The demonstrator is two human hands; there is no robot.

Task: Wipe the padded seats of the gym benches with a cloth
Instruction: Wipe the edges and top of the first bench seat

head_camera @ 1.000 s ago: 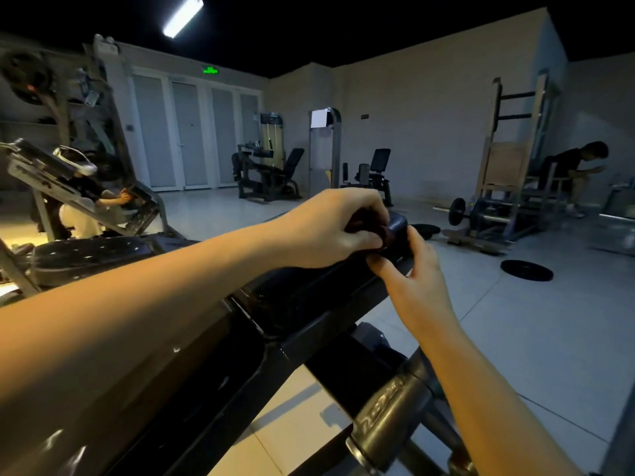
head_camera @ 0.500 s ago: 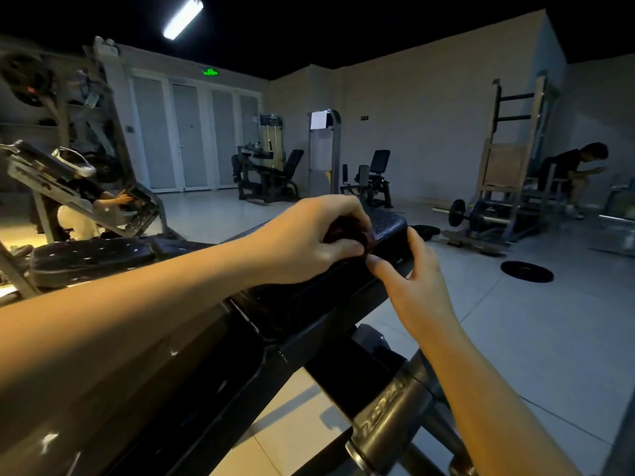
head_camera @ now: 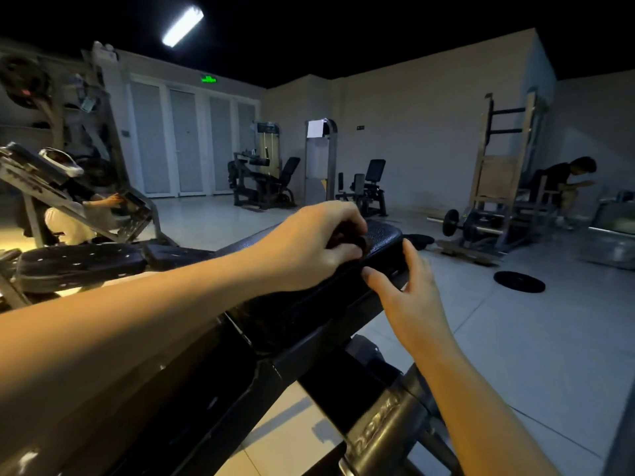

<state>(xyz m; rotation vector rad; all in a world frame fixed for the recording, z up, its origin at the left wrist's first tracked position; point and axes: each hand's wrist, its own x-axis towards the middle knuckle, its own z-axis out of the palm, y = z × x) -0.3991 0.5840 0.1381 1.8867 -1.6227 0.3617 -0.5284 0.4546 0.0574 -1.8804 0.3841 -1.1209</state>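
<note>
Cloth (head_camera: 358, 242) sits bunched near the far end of the bench pad (head_camera: 383, 235), left hand (head_camera: 309, 250) clenched round it, right hand (head_camera: 409, 297) resting straight-fingered on the pad's right edge; best flattened, even pressure, strokes overlapping to the corners.

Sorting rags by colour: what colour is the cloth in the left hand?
Dark reddish-brown cloth, gripped by the left hand; head view.

Pebbled, faintly glossy black padded seat (head_camera: 381, 237), dull grey metal frame tube (head_camera: 381, 438), glossy tiled floor (head_camera: 536, 338)
</note>
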